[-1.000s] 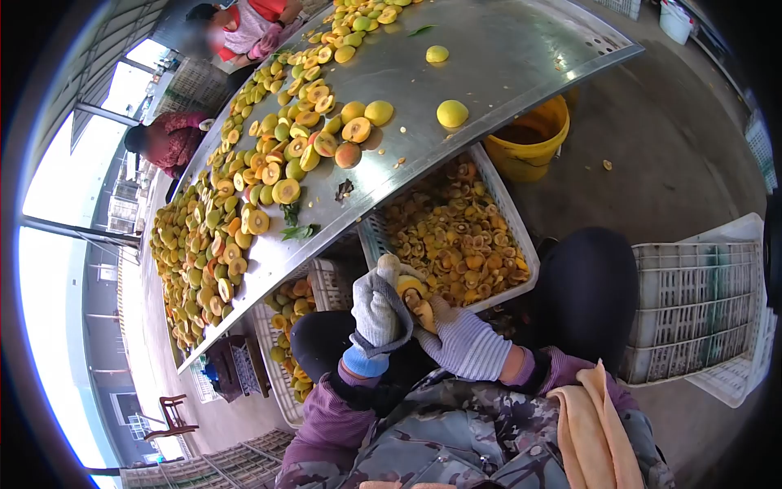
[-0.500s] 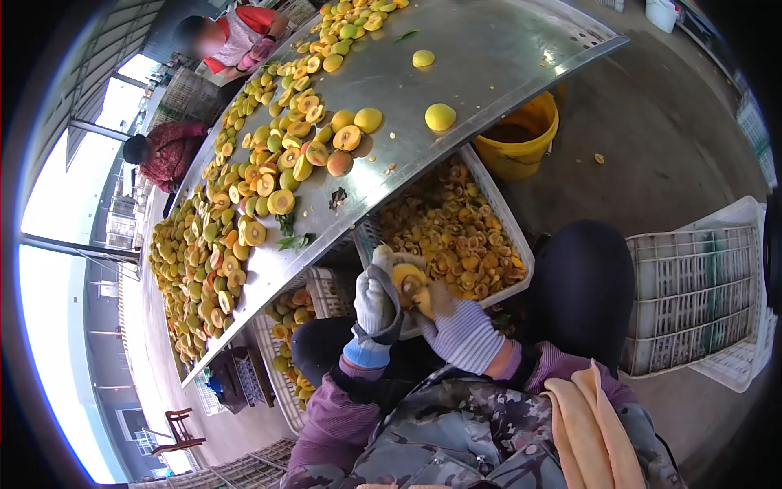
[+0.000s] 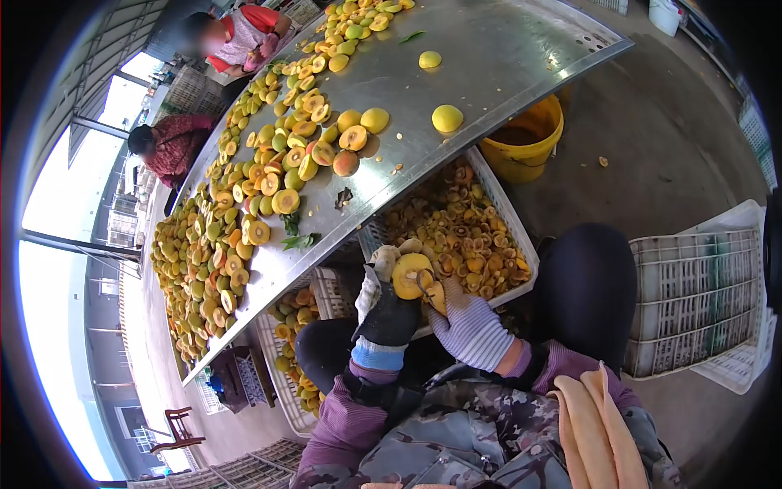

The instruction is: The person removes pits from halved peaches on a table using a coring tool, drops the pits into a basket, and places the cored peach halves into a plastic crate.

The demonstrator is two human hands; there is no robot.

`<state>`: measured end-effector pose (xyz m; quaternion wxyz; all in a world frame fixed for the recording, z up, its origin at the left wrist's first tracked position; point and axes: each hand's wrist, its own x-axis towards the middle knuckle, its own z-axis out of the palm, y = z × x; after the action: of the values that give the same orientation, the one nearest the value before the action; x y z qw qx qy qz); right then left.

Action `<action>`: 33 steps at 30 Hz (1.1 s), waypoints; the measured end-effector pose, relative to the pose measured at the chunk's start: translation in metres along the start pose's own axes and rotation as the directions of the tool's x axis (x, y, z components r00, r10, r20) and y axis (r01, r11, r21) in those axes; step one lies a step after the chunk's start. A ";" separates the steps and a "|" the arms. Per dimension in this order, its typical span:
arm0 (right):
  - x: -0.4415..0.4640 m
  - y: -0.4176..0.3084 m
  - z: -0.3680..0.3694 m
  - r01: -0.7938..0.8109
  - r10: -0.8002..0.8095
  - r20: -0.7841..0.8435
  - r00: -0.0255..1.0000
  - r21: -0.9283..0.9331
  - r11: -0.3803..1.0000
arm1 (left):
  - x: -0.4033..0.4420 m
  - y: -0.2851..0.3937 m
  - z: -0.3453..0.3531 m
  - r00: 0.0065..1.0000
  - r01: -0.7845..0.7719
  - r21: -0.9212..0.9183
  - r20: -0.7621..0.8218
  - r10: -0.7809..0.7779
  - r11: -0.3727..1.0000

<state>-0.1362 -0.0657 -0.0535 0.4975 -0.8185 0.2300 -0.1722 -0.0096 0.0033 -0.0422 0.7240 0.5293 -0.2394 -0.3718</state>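
Observation:
My left hand (image 3: 386,303), in a pale glove with a dark wrap, grips a yellow peach half (image 3: 410,275), cut face up toward me. In my right hand (image 3: 471,328), covered by a striped glove, is a small pitting tool (image 3: 436,297) with a yellowish handle and a thin curved metal end. That curved end touches the right edge of the peach half; how deep it sits cannot be made out. Both hands are over the near edge of a white crate (image 3: 533,273) holding many small brownish-yellow peach scraps (image 3: 472,236).
A metal table (image 3: 481,57) slopes across the view, heaped with peach halves (image 3: 212,253). Beneath its edge are a yellow bucket (image 3: 521,155) and another fruit crate (image 3: 281,399). An upturned crate (image 3: 692,297) stands right. Two people (image 3: 175,143) work across the table.
My left hand has turned, bringing the peach half's cut face into fuller view. My right hand has shifted slightly right and down with the pitting tool. The view has moved a little.

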 end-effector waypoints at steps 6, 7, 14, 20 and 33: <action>-0.001 0.005 0.004 0.022 -0.022 -0.024 0.999 0.000 1.000 | 0.003 -0.006 0.004 0.989 0.051 -0.433 -0.100 -0.105 0.900; -0.001 0.007 0.005 0.035 -0.035 -0.033 0.999 -0.009 0.999 | 0.003 -0.007 0.006 0.989 0.052 -0.422 -0.107 -0.107 0.905; -0.002 0.007 0.002 0.084 -0.084 0.007 0.996 -0.197 0.977 | -0.006 -0.014 0.007 0.979 0.029 -0.269 -0.187 -0.081 0.963; -0.004 0.007 0.001 0.129 -0.124 0.061 0.990 -0.070 0.989 | -0.008 -0.002 0.018 0.979 -0.023 0.076 -0.200 0.038 0.997; -0.003 0.005 0.003 -0.024 0.000 0.407 0.913 0.054 0.998 | -0.011 0.013 0.011 0.995 0.100 0.402 -0.053 -0.086 0.910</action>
<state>-0.1379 -0.0639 -0.0592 0.5588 -0.8204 0.1212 -0.0016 -0.0209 0.0071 -0.0262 0.5846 0.6843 -0.2732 -0.3396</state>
